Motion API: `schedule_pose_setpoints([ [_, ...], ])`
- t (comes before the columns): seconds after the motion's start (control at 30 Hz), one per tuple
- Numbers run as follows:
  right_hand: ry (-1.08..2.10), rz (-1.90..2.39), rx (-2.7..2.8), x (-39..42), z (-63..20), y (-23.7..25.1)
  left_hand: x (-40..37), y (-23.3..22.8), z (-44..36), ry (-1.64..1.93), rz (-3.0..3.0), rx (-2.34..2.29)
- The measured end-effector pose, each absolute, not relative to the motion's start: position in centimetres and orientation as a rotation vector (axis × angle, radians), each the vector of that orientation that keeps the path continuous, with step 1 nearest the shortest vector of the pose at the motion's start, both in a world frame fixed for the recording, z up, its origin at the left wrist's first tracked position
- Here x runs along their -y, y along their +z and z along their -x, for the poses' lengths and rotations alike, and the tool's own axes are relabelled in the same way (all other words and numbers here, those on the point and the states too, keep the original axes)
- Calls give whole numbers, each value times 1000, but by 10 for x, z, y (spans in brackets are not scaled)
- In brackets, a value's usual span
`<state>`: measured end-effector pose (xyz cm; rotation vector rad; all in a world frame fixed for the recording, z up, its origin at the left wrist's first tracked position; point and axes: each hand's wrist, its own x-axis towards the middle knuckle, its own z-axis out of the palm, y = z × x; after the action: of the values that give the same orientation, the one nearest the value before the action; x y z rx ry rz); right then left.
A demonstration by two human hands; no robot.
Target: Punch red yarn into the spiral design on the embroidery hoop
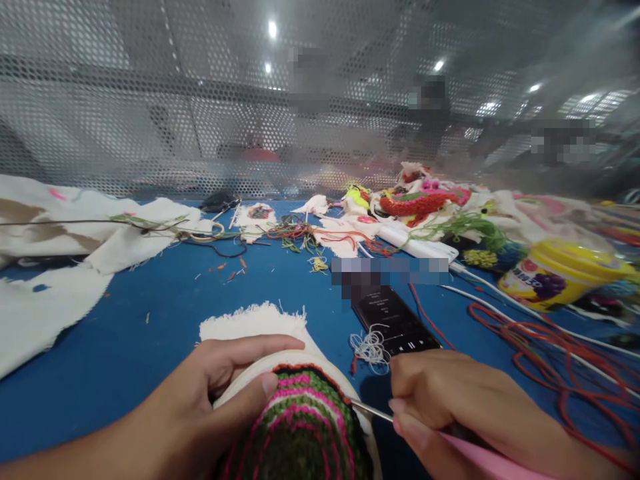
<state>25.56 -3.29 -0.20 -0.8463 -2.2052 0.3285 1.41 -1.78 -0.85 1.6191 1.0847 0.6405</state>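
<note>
Left hand: our left hand [220, 393] wraps the near-left rim of the embroidery hoop [300, 413], fingers laid over the top edge and the thumb pressed onto the stitched surface, so it is closed around the hoop.
Right hand: our right hand [450, 400] is pinched tight on a pink-handled punch needle [400, 423]; the fingers curl in over the handle.
Needle: its thin metal shaft runs left from our fingertips and its tip meets the right edge of the stitched patch.
Hoop: it sits at the bottom centre, tilted toward us, on the blue table [150, 320]; white cloth frays out from its far side.
Stitching: bands of pink, green and dark yarn with a red outer line fill the fabric inside the hoop.
Phone: a dark phone [395, 323] lies just beyond our right hand, its screen lit; a small tangle of white thread [370, 347] rests against its left edge.
Right side: a yellow-lidded tub [560, 273] stands well off to the right, with loose red yarn [540, 347] looping between it and our right hand.
Far side: a heap of coloured embroidery pieces [420, 200] and white cloth [75, 240] lies along the back and left; what seem to be people behind the mesh screen are too blurred for us to make out.
</note>
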Motion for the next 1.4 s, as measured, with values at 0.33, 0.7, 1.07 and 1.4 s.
schedule_pose_setpoints([
  [0.33, 505, 630, 2405, 11, -245, -11, 17, -2, -15, 651, -1560, -938],
  [0.7, 353, 683, 2219, 29, -254, -7, 20, -7, -14, 678, -1603, -1055],
  [1.07, 345, 597, 2323, 19, -247, -11, 18, -12, -13, 702, -1379, -911],
  [1.4, 456, 546, 2430, 13, -251, -8, 19, -10, -12, 723, -1395, -902],
])
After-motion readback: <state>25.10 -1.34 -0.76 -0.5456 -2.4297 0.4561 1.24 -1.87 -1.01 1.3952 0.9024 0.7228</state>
